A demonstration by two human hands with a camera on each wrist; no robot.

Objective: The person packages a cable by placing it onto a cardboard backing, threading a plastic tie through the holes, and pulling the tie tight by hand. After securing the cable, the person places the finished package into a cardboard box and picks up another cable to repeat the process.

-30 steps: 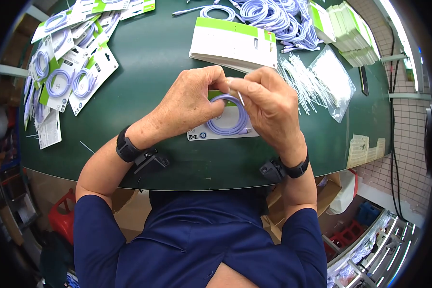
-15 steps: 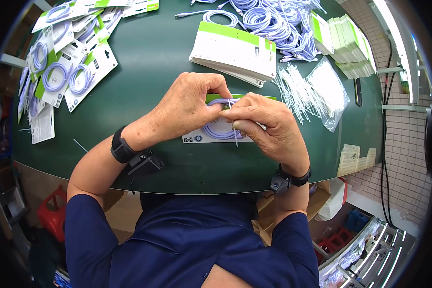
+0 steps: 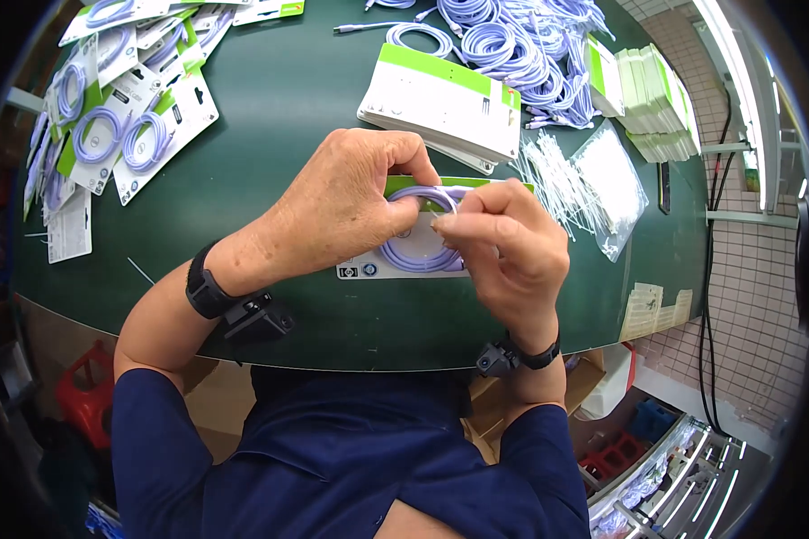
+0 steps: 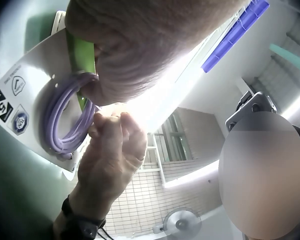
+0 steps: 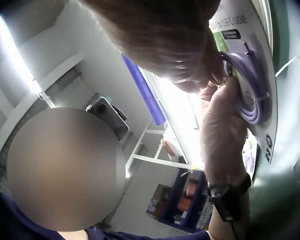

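A purple USB cable (image 3: 420, 264) lies coiled on a white and green packaging card (image 3: 361, 261) in front of the person. The left hand (image 3: 355, 193) holds the coil at its upper side, between thumb and curled index finger. Beside it, the right hand (image 3: 520, 251) pinches a thin white cable tie (image 3: 451, 203) that loops at the coil's upper edge. In the left wrist view the coil (image 4: 56, 120) rests against the card's printed face. From the right wrist, fingertips of both hands meet right at the coil (image 5: 257, 100), hiding most of the tie.
A stack of blank cards (image 3: 440, 99) stands just beyond the hands. Purple cables (image 3: 521, 54) are heaped behind it. Loose white cable ties (image 3: 557, 180) and a clear bag (image 3: 613, 193) lie to the right, near stacked cards (image 3: 652, 99). Carded cables (image 3: 103, 135) pile up at left.
The right hand has drawn the tie from a loose, straight strand into a small loop at the coil, its fingers shifting slightly. The left hand keeps its hold; the view has shifted slightly.
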